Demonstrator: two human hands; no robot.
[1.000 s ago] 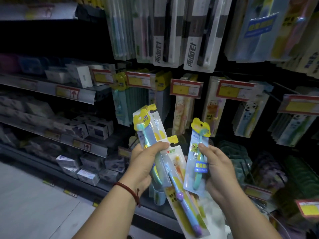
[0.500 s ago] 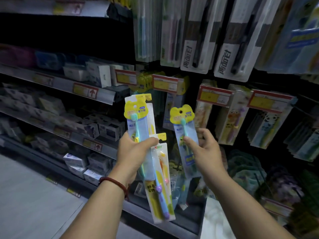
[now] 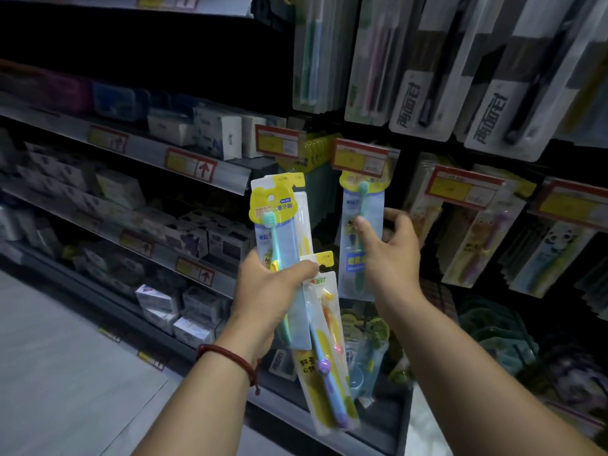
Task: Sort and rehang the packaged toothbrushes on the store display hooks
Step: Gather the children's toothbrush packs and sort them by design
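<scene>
My left hand (image 3: pixel 268 287) grips a fan of packaged children's toothbrushes: a teal brush pack with a yellow bear-shaped header (image 3: pixel 274 232) sticks up, and a yellow pack with a blue and an orange brush (image 3: pixel 327 357) hangs down. My right hand (image 3: pixel 390 250) pinches a single teal toothbrush pack (image 3: pixel 360 232) by its sides and holds it upright. Its yellow header sits just under a red and yellow price tag (image 3: pixel 360 158) on a display hook. A row of matching yellow-header packs (image 3: pixel 317 151) hangs on the hook to the left of that tag.
Adult toothbrush packs (image 3: pixel 427 70) hang above. More children's packs (image 3: pixel 473 238) hang to the right under price tags. Shelves of boxed goods (image 3: pixel 210 133) run along the left. Dark packs (image 3: pixel 493 334) fill the lower right. The floor (image 3: pixel 65 373) lies at lower left.
My right hand has carried the single teal pack up and toward the hook under the price tag. My left hand with its packs has stayed about level. The view has shifted left.
</scene>
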